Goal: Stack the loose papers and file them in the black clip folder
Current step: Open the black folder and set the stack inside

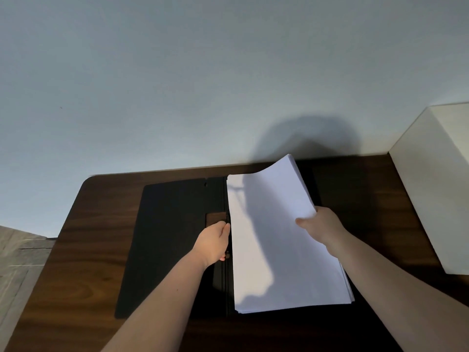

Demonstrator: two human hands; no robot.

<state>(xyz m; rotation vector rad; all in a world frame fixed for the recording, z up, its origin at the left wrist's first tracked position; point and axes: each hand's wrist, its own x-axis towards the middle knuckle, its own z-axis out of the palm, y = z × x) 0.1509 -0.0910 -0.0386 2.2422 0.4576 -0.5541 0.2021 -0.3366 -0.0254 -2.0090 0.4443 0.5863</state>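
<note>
Pale grey-blue wall [177, 85] is filling the upper half of the view, with a shadow falling on it above the papers. Dark wood table [83, 250] is butting against the wall; a white box [436, 189] is standing at its right edge. Black folder [165, 240] is lying open and flat on the table. Papers [276, 245] are resting as a stack on the folder's right half, far right corner lifting and curling. Right hand [319, 224] is pinching the stack's right edge, thumb on top, fingers underneath. Left hand [213, 242] is curling at the stack's left edge by the spine; its grasp cannot be determined, fingertips being hidden.
</note>
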